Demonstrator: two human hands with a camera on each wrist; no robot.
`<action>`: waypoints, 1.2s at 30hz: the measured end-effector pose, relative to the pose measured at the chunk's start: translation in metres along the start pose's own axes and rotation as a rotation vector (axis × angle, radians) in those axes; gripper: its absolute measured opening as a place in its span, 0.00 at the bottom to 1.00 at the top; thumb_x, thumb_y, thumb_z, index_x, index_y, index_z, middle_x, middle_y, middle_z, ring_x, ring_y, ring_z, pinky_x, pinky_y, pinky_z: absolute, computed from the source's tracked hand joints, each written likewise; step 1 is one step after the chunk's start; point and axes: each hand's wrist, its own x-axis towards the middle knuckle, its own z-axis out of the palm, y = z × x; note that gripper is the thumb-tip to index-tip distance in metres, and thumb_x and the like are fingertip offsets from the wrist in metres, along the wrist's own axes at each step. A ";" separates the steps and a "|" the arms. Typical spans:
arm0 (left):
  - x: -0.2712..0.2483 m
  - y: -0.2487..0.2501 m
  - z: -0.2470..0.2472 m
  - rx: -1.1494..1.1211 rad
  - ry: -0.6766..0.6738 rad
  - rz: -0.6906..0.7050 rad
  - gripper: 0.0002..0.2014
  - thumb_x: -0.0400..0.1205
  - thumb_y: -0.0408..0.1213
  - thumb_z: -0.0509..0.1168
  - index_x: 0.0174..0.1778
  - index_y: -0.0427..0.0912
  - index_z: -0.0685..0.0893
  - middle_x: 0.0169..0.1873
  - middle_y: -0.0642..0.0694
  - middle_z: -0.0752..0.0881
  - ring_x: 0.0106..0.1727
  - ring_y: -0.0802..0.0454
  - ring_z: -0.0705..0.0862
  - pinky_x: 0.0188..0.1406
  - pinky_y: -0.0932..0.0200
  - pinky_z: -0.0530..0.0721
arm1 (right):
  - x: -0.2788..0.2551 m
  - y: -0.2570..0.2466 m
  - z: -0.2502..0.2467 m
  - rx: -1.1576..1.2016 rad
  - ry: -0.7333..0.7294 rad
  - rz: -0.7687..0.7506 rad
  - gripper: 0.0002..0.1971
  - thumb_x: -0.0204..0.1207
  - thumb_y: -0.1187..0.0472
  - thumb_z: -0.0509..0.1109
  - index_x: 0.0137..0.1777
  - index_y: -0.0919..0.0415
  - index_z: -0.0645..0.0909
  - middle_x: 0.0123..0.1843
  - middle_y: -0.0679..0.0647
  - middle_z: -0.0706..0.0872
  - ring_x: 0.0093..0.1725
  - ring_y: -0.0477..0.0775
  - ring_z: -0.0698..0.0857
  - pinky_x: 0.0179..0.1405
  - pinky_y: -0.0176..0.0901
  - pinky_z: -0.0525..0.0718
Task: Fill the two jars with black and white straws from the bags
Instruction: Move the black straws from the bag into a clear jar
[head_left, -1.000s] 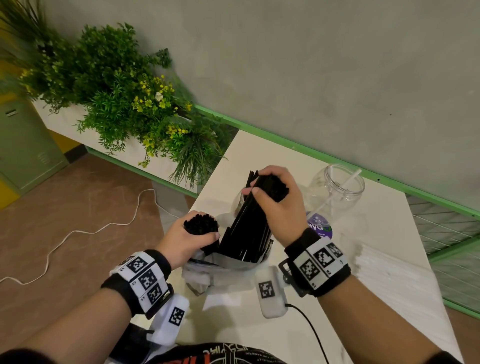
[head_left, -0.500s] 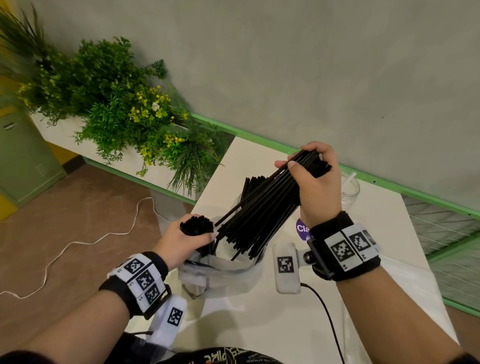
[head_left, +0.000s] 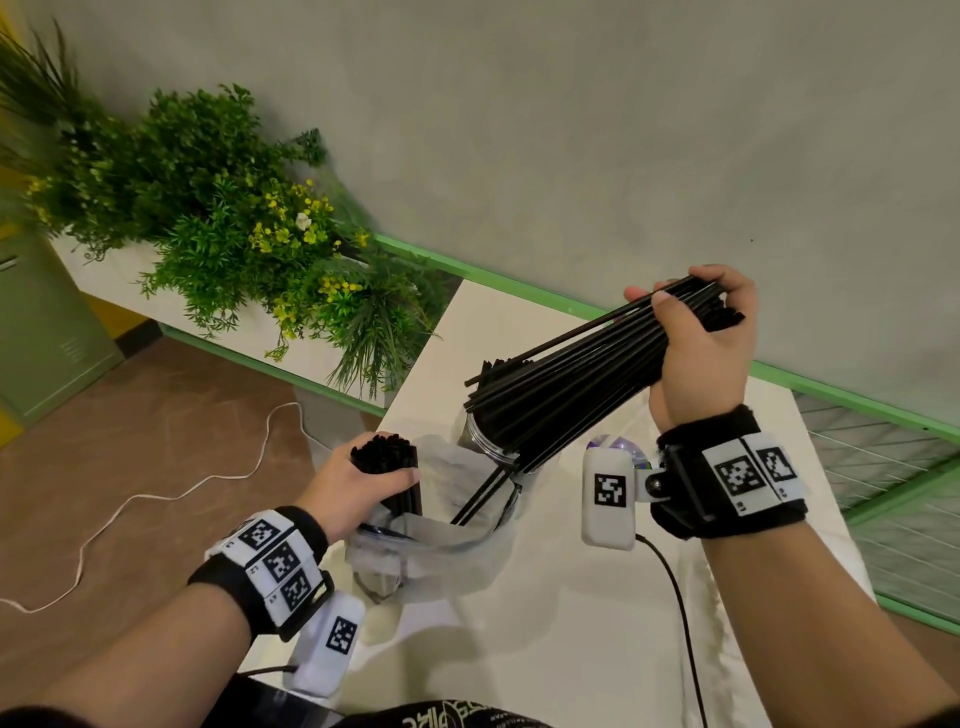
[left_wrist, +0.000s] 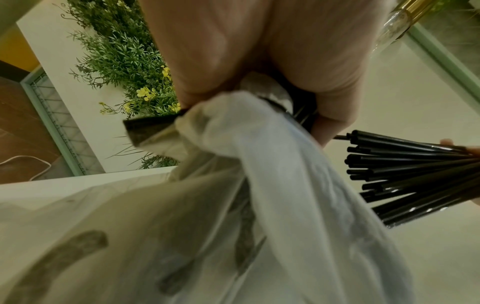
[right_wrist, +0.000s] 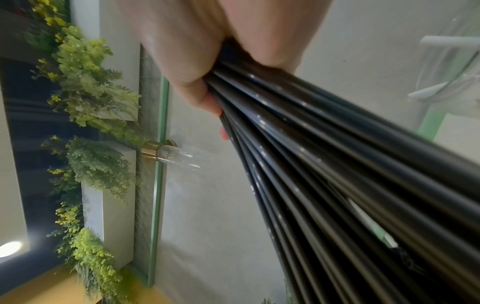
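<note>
Gripping a fanned bundle of black straws (head_left: 582, 369) in the right hand (head_left: 701, 353), fingers curled tight, raised right of the jar (head_left: 488, 441) with lower ends reaching the mouth. Clutching a second black bundle (head_left: 387, 457) and the bag (head_left: 431, 551) in the left hand (head_left: 358, 483), left of the jar. Probably best: squeezing the fan narrower, tipping it upright over the jar, lowering before loosening, minding stragglers outside the rim.
</note>
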 end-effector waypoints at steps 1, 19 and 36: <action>0.001 -0.001 0.000 0.005 -0.001 0.001 0.08 0.72 0.31 0.76 0.43 0.41 0.83 0.37 0.46 0.85 0.42 0.49 0.84 0.44 0.56 0.79 | 0.002 -0.003 0.000 0.003 0.010 -0.020 0.16 0.76 0.80 0.62 0.52 0.59 0.73 0.43 0.61 0.81 0.47 0.64 0.89 0.47 0.56 0.88; -0.005 0.001 0.000 -0.064 -0.011 -0.023 0.19 0.60 0.43 0.75 0.44 0.38 0.84 0.37 0.45 0.86 0.42 0.48 0.85 0.49 0.49 0.82 | -0.001 0.011 0.031 -0.300 -0.205 -0.199 0.16 0.75 0.79 0.63 0.52 0.56 0.73 0.46 0.62 0.80 0.47 0.62 0.89 0.56 0.59 0.86; 0.000 -0.004 0.000 -0.069 -0.021 -0.016 0.17 0.61 0.44 0.75 0.43 0.43 0.84 0.38 0.47 0.86 0.43 0.49 0.85 0.50 0.51 0.82 | -0.024 0.044 0.033 -0.375 -0.377 -0.148 0.15 0.78 0.77 0.63 0.53 0.55 0.74 0.48 0.60 0.81 0.50 0.55 0.90 0.50 0.47 0.88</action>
